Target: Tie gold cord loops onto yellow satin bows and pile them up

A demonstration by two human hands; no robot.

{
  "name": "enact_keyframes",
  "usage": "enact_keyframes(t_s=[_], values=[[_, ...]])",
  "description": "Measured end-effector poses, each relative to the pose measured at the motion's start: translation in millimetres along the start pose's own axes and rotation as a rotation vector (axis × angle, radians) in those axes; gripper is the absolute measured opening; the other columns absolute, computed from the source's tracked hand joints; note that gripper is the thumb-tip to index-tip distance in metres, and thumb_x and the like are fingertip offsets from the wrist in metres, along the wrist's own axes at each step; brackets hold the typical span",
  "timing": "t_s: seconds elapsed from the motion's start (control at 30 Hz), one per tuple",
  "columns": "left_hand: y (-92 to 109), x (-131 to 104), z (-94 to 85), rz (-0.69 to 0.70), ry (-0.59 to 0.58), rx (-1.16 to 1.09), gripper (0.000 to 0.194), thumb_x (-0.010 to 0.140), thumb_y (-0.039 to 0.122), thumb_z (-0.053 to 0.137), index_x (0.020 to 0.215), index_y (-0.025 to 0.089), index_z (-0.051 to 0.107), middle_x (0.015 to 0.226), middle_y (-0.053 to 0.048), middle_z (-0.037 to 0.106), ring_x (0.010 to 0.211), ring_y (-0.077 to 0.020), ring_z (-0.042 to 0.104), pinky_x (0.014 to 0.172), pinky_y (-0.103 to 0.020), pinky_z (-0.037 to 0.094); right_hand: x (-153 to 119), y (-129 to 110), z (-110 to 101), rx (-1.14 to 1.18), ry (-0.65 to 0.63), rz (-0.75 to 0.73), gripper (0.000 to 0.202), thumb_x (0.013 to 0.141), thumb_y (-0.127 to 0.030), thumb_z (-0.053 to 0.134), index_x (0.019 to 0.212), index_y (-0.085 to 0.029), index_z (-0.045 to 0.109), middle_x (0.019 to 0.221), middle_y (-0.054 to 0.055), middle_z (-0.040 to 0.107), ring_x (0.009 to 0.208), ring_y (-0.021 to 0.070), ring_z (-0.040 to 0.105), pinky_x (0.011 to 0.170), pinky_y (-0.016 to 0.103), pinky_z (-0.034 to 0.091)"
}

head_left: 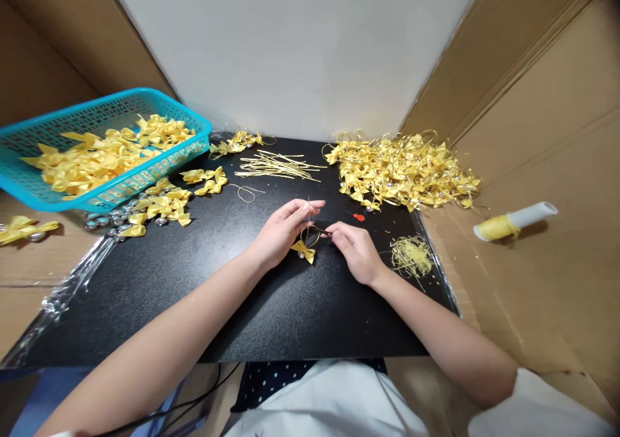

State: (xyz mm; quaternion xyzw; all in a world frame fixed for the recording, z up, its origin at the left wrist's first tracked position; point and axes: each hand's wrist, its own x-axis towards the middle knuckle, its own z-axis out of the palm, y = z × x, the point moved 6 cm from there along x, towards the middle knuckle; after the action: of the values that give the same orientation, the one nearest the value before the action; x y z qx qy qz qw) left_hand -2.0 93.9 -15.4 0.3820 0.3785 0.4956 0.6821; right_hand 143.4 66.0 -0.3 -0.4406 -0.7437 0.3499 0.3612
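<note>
My left hand (285, 230) is closed in a pinch on a thin gold cord (309, 216), with a short end standing up above the fingertips. Below the fingers the cord forms a loop, and a yellow ribbon bow (305, 252) with a small silvery bell hangs at its bottom, just over the black tabletop. From the right, my right hand (356, 250) is closed around a thin dark tool (326, 232) whose tip meets the side of the loop. Most of that tool is hidden in the fingers, so its kind cannot be made out.
A turquoise basket (203, 127) of yellow bows stands left, with loose bows and bells (116, 217) beside it. Gold cord lengths (278, 164) lie behind my hands. Right are a heap of looped bows (402, 172), cord scraps (411, 256) and a white tube (533, 214).
</note>
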Motion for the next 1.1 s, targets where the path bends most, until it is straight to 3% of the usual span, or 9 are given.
enact_keyframes(t_s=[0.07,0.23,0.57,0.83,0.93,1.0,1.1], values=[[-0.3,0.0,0.3,-0.009,-0.011,0.023,0.021,0.08,0.037,0.07,0.077,0.018,0.061,0.12,-0.005,0.066,0.11,-0.0178,0.053,0.088,-0.029,0.039,3.5,-0.8,-6.6,-0.101,0.018,0.002,0.04,0.097,-0.041,0.036,0.08,-0.018,0.063,0.079,0.003,0.066,0.072,0.0143,0.059,0.069,0.026,0.041],[-2.2,0.0,3.8,-0.017,-0.055,0.029,0.02,0.08,0.036,0.069,0.078,0.018,0.06,0.121,-0.005,0.066,0.107,-0.018,0.054,0.091,-0.032,0.039,12.2,-5.7,-11.2,-0.351,0.016,0.016,0.037,0.095,-0.042,0.042,0.075,-0.019,0.061,0.069,0.0,0.059,0.063,0.0125,0.051,0.061,0.025,0.032],[-3.9,-1.5,9.0,-0.035,-0.09,0.017,0.022,0.079,0.038,0.071,0.078,0.017,0.062,0.121,-0.006,0.066,0.104,-0.0184,0.057,0.094,-0.035,0.04,14.7,-15.1,-10.9,-0.414,0.047,-0.031,0.034,0.095,-0.039,0.046,0.071,-0.019,0.059,0.068,-0.001,0.06,0.063,0.011,0.052,0.06,0.024,0.03],[-2.6,-1.9,8.8,-0.069,-0.049,-0.045,0.023,0.074,0.036,0.076,0.076,0.017,0.062,0.115,-0.005,0.069,0.099,-0.0161,0.059,0.084,-0.028,0.043,13.0,-15.4,-13.8,-0.436,0.041,0.008,0.033,0.094,-0.04,0.047,0.072,-0.02,0.062,0.07,0.0,0.064,0.066,0.0131,0.056,0.061,0.025,0.033],[-4.1,-2.1,6.8,-0.102,-0.036,-0.099,0.023,0.073,0.034,0.077,0.076,0.018,0.06,0.113,-0.005,0.069,0.097,-0.0158,0.059,0.082,-0.028,0.043,-1.3,-8.7,-40.6,-0.405,0.076,0.063,0.03,0.095,-0.04,0.045,0.085,-0.021,0.066,0.082,0.003,0.069,0.075,0.0159,0.061,0.067,0.027,0.04],[-5.4,-2.1,5.5,-0.12,-0.041,-0.124,0.022,0.073,0.032,0.076,0.077,0.018,0.06,0.114,-0.005,0.069,0.098,-0.0164,0.059,0.083,-0.029,0.044,-22.8,3.2,-77.0,-0.42,0.197,0.119,0.03,0.094,-0.042,0.045,0.098,-0.021,0.066,0.095,0.006,0.07,0.082,0.0189,0.064,0.073,0.03,0.045],[-7.3,-2.0,4.2,-0.142,-0.047,-0.149,0.02,0.075,0.031,0.075,0.079,0.019,0.059,0.115,-0.005,0.069,0.099,-0.0173,0.059,0.085,-0.031,0.044,-72.3,30.1,-142.9,-0.682,0.432,0.246,0.042,0.091,-0.053,0.043,0.094,-0.018,0.066,0.091,0.012,0.07,0.08,0.0237,0.063,0.073,0.036,0.047]])
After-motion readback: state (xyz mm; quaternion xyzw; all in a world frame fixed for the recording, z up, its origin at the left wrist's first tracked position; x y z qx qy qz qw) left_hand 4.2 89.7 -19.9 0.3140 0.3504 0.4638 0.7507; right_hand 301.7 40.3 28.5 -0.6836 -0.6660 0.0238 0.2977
